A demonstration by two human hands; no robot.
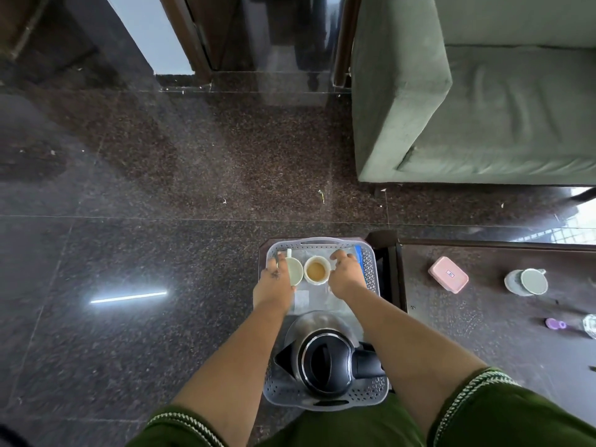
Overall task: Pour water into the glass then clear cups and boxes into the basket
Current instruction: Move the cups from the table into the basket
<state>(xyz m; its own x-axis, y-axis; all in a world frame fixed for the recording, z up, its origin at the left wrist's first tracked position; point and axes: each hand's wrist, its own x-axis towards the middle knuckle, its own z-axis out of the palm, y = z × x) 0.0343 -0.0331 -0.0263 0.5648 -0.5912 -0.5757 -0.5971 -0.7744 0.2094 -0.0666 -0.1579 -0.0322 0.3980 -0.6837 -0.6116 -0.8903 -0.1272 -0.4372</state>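
Both hands are reaching into the grey basket [371,269]: left hand [274,280] fingers curling round a pale empty cup [295,271], right hand [345,274] fingers gripping a tea-filled cup [316,270], a kettle [325,359] sitting nearer
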